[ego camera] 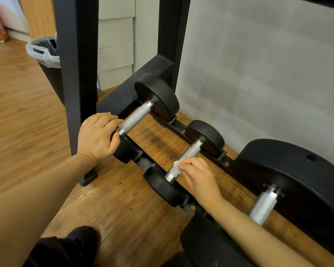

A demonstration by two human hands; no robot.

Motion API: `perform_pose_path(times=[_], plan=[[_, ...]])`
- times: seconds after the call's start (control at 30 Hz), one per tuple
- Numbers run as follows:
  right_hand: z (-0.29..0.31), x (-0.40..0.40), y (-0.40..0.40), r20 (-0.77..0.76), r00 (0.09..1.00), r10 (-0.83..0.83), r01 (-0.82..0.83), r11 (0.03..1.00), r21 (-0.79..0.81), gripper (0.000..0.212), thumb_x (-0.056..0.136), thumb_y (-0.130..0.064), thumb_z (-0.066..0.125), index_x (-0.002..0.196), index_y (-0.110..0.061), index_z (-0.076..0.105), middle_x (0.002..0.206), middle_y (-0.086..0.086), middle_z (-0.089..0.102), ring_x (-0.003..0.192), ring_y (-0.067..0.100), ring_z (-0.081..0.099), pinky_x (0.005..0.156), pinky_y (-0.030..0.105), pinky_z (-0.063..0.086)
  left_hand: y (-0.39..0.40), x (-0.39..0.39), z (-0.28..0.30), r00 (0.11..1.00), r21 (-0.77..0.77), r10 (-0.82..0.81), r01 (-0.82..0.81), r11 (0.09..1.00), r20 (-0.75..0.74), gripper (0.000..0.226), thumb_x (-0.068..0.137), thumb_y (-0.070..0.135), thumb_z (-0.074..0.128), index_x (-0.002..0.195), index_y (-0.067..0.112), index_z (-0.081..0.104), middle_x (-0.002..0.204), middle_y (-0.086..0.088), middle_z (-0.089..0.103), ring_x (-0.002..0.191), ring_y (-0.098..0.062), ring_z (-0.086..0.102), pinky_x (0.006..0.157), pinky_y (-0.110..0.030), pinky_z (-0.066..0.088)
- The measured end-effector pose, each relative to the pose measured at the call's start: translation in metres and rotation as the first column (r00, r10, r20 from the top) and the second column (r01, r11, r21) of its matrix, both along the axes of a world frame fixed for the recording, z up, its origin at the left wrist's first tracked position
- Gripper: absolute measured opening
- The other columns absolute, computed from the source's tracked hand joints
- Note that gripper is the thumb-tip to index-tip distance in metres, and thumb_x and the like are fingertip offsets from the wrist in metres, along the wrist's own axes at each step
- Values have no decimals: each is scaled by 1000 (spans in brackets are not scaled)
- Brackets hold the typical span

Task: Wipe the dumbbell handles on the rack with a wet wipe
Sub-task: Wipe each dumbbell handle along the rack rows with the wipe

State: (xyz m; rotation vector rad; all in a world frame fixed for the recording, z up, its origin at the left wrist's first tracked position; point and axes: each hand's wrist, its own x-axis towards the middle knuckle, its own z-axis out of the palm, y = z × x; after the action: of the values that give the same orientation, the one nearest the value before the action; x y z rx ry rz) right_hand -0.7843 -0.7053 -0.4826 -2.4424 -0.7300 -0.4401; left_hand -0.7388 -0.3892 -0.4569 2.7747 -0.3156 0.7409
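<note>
Three black dumbbells with knurled silver handles lie across the bottom rails of a black rack (189, 138). My left hand (97, 136) grips the near weight head of the left dumbbell, beside its handle (136, 118). My right hand (198, 175) pinches a small white wet wipe (176, 166) against the near part of the middle dumbbell's handle (189, 154). The big right dumbbell's handle (263, 206) is untouched, and my right forearm passes in front of it.
Two black rack uprights (76, 74) rise at the left and back. A black bin with a white liner (46, 54) stands behind the left upright. A grey wall runs close behind the rack. Wooden floor spreads to the left, with my dark shoe (81, 239) on it.
</note>
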Motion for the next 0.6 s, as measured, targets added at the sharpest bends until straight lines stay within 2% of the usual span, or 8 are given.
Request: perform_pose_path(times=[0.07, 0.2, 0.3, 0.4, 0.53, 0.6], plan=[[-3, -4, 3, -16, 998, 69, -69, 998, -6, 18, 84, -8, 69, 101, -7, 72, 97, -1, 63, 96, 8, 52, 86, 18, 47, 0, 0, 0, 1000, -1, 1, -1, 1000, 2, 48, 90, 33, 38, 119, 9, 68, 117, -11, 68, 118, -32, 57, 103, -45, 38], [-2, -1, 2, -20, 999, -46, 47, 998, 32, 20, 82, -9, 75, 102, -9, 74, 96, -3, 62, 93, 8, 52, 76, 21, 52, 0, 0, -1, 1000, -1, 1, -1, 1000, 6, 48, 90, 33, 38, 119, 9, 68, 116, -11, 68, 118, -31, 57, 103, -44, 38], [-4, -4, 5, -80, 997, 6, -1, 998, 64, 18, 86, -13, 69, 103, -9, 72, 98, -1, 60, 95, 6, 52, 80, 22, 51, -1, 0, 0, 1000, -6, 0, 0, 1000, 7, 48, 90, 33, 38, 119, 9, 68, 116, -11, 68, 118, -32, 57, 103, -44, 37], [-6, -6, 5, -99, 990, 95, -93, 995, 30, 18, 89, -15, 63, 105, -9, 70, 101, 0, 59, 98, 4, 52, 87, 17, 48, -1, 0, 0, 1000, -6, 0, 0, 1000, 4, 48, 91, 33, 38, 119, 10, 67, 116, -11, 68, 118, -31, 57, 103, -44, 37], [-4, -2, 1, -130, 991, 23, -14, 997, 73, 19, 89, -15, 64, 106, -10, 70, 101, -1, 58, 100, 1, 51, 87, 13, 46, -1, 0, 0, 1000, -4, 0, 0, 1000, -5, 48, 91, 34, 38, 120, 10, 67, 117, -10, 67, 118, -31, 56, 103, -44, 37], [-3, -4, 3, -149, 986, 69, -63, 997, 43, 20, 89, -17, 61, 105, -8, 70, 102, 1, 59, 100, 0, 50, 88, 11, 44, 0, 0, 0, 1000, -6, 3, -3, 1000, -7, 48, 91, 34, 38, 120, 10, 67, 117, -10, 67, 119, -31, 56, 103, -44, 37]])
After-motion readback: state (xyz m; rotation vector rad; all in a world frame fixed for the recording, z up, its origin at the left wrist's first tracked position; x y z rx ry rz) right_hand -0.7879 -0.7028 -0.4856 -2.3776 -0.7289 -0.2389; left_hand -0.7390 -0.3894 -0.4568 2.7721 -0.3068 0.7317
